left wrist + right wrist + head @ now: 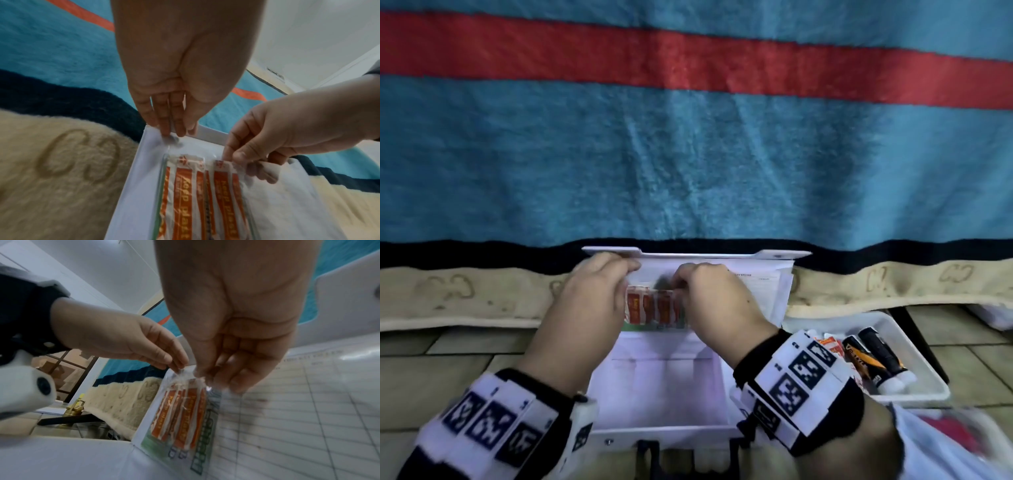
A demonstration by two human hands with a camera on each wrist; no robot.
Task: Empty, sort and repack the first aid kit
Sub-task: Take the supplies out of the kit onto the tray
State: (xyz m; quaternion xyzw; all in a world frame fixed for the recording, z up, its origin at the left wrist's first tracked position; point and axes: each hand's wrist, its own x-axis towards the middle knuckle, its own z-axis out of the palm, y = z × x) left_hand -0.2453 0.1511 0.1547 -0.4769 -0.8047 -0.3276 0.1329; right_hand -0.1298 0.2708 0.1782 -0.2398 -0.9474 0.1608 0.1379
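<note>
Both hands hold a clear bag of orange-wrapped plasters (654,306) against the raised lid of the open white first aid kit (654,387). The left hand (589,294) and the right hand (717,305) each pinch the bag's top edge; the bag looks partly open. A white tray (924,373) of tubes sits just right.

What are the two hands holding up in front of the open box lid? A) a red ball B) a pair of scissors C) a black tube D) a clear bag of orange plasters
D: both the left hand and the right hand pinch the top of the clear bag of orange plasters against the lid.
</note>
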